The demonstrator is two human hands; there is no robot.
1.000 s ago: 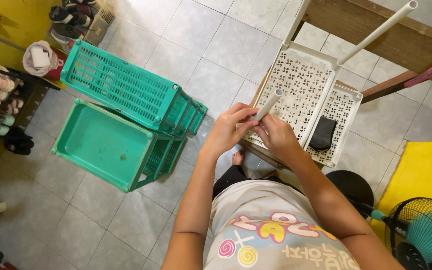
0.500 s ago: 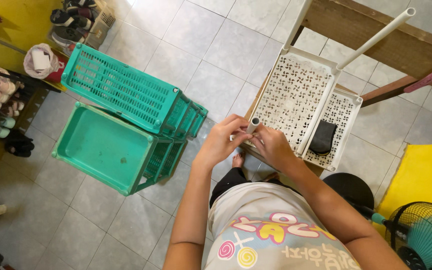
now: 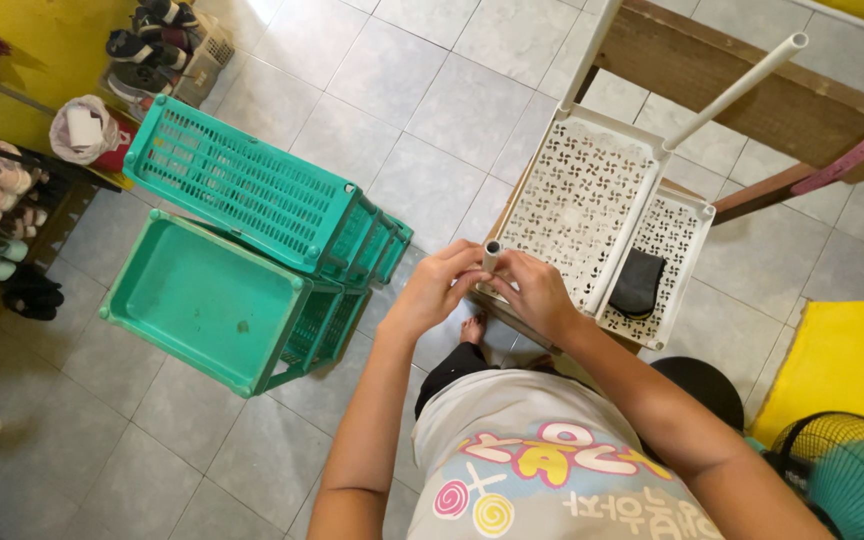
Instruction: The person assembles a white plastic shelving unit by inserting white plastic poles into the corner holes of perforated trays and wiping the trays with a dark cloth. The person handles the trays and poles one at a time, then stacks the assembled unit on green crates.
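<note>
Since the earlier frame, both hands have turned the white tube (image 3: 491, 256) from a slant to upright, so its open end now looks up at the camera. The left hand (image 3: 438, 290) and the right hand (image 3: 537, 292) are each closed around the tube, one on each side, with the fingers meeting near the top. It stands at the near left corner of the white rack (image 3: 574, 196), touching the edge of the tray; I cannot tell if its foot is already in a socket there. The long axis of the tube goes straight down from the grip toward this corner, and both hands are about equally near. Two more white poles (image 3: 732, 92) stand up at the back of the rack. A black pouch (image 3: 638, 282) lies in the smaller tray. Two green crates (image 3: 252, 250) stand on the tiled floor (image 3: 422, 120), well apart, to the left.
</note>
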